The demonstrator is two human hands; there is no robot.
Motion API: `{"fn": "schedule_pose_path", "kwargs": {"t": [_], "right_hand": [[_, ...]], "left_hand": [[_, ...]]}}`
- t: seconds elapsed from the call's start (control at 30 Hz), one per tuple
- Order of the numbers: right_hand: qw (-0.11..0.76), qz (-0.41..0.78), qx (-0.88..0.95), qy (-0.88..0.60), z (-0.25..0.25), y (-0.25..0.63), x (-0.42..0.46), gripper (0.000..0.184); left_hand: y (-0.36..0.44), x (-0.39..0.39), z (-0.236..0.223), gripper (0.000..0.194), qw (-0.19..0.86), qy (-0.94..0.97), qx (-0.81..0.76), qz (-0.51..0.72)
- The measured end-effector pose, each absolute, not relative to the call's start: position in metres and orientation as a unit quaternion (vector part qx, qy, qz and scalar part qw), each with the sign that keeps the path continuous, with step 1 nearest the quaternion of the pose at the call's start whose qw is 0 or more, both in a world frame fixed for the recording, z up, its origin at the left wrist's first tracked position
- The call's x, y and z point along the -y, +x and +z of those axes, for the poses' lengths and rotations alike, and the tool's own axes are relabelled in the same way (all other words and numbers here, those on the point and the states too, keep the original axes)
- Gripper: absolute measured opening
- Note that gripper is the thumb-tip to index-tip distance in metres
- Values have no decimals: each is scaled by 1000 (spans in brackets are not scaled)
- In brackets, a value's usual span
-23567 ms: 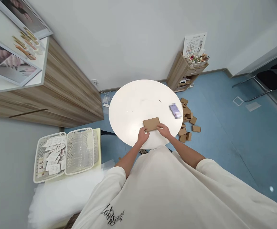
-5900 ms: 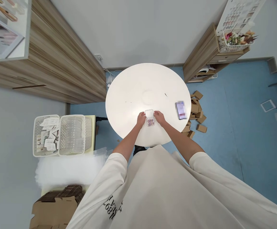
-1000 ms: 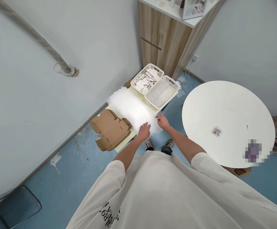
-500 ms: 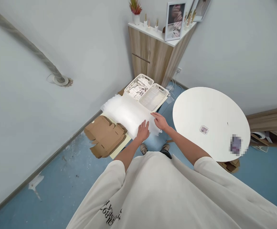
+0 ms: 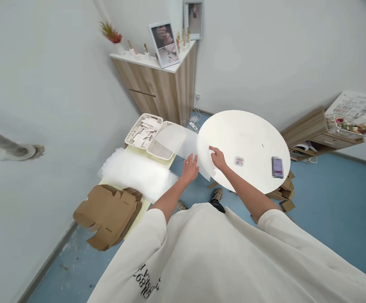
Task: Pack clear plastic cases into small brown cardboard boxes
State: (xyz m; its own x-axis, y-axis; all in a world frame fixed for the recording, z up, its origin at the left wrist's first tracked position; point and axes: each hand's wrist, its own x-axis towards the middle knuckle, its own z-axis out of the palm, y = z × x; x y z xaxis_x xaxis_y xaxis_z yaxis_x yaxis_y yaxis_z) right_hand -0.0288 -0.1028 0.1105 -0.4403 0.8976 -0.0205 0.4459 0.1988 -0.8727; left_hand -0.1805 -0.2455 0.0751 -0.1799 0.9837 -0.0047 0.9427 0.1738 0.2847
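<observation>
A thin translucent white packing sheet (image 5: 183, 142) hangs between my two hands, over the gap between the low stand and the round table. My left hand (image 5: 189, 169) is closed on its near edge. My right hand (image 5: 218, 159) pinches the sheet toward its right end, index finger stretched out, above the edge of the white round table (image 5: 249, 130). The stack of similar sheets (image 5: 139, 172) lies to the left. Behind the held sheet, a white basket (image 5: 160, 152) is partly covered.
Flattened brown cardboard boxes (image 5: 110, 214) lie on the stand's near end. Another white basket (image 5: 132, 131) holds folded papers. A small printed packet (image 5: 239, 161) and a purple blurred item (image 5: 277, 167) rest on the round table. A wooden cabinet (image 5: 160, 90) stands in the corner.
One sheet has come off the stack and moved right with both hands, toward the round table. The view has turned right.
</observation>
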Motion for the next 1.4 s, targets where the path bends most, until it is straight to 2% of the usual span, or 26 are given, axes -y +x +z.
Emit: {"fn": "schedule_pose_path", "kwargs": {"t": [0.37,0.6,0.8,1.0,1.2,1.4], "right_hand": [[258,463,589,-610,65,145,-9,64],[236,459,528,-674,30,238,-41,69],[177,453,517,-704,2,279,-38,71],[85,420,591,-684,-4,299,-22,65],[12,258,727,-637,17,308,-2,54],[-117,293,787,-530,14,293,8,62]], "left_hand": [[-51,121,48,66,189,682,-706,30],[23,72,36,63,241,691,-681,-8],[42,61,22,62,264,694,-669,-47],[44,50,10,57,262,704,-657,-62],[50,38,6,56,242,719,-650,-48],[53,18,-3,65,233,718,-655,-35]]}}
